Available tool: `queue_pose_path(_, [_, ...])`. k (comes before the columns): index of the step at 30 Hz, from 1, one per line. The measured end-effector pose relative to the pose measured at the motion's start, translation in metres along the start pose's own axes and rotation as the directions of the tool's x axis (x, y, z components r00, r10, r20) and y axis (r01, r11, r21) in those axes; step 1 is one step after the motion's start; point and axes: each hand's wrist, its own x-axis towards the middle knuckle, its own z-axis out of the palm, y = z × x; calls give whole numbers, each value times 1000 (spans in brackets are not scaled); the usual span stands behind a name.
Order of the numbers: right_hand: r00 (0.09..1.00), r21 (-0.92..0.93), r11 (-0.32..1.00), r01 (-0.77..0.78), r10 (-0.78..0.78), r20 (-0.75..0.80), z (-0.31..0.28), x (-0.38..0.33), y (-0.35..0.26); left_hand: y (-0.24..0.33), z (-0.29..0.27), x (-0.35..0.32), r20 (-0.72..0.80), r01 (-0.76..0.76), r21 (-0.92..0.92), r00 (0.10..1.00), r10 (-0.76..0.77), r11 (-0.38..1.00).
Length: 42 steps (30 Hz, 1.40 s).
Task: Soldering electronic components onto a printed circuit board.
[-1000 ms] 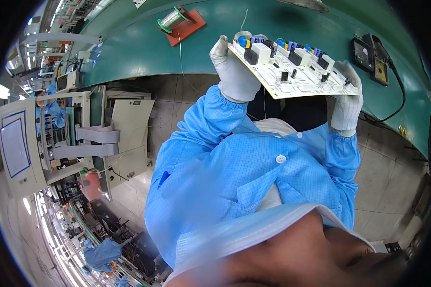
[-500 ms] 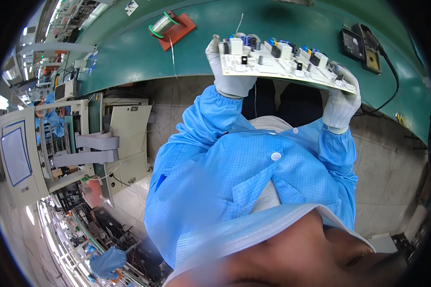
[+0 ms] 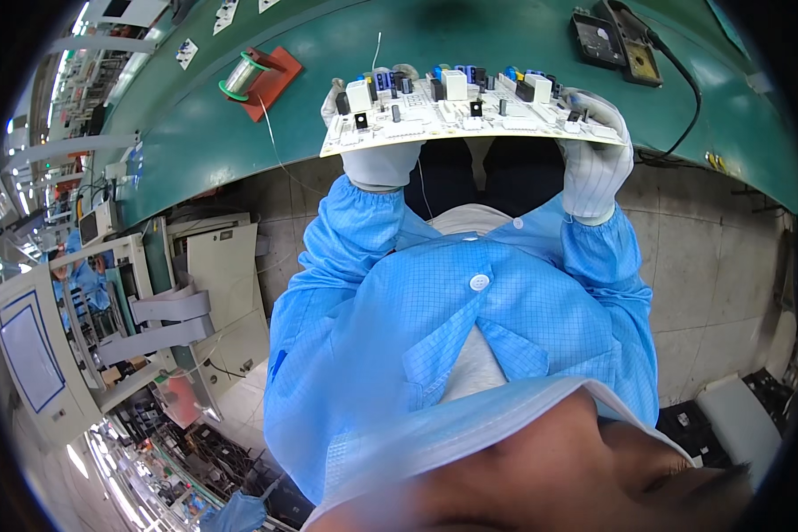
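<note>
Circuit board [image 3: 470, 115] sits level, left hand [image 3: 377, 160] and right hand [image 3: 594, 164] gripping opposite ends; holding by the edges probably spares the components.

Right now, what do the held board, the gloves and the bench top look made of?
Circuit board: rigid pale laminate, matt, studded with plastic-looking parts.
Left hand and right hand gloves: white knit fabric, fine weave visible.
Bench top: green mat, likely rubber, slight sheen.
</note>
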Motion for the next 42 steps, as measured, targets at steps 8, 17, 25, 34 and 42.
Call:
queue_pose_path(8, [998,-65,996,60,-58,30,-4,2,-7,-11,-2,-7,57,67,-433,997,-47,899])
queue_pose_path(17, [968,-156,956,248,-250,6,-11,2,-24,11,4,-3,202,188,-970,977,-75,-153])
queue_pose_path(25, [929,-132,923,361,-369,-40,-12,-5,-18,16,-1,-7,298,274,-931,952,-66,-241])
queue_pose_path(34, [958,4,963,271,-269,-100,-6,-3,-2,1,-16,1,273,223,-954,922,-274,-200])
queue_pose_path(42, [990,234,963,135,-138,-4,-7,-7,22,62,-10,-5,182,184,-983,943,-279,-18])
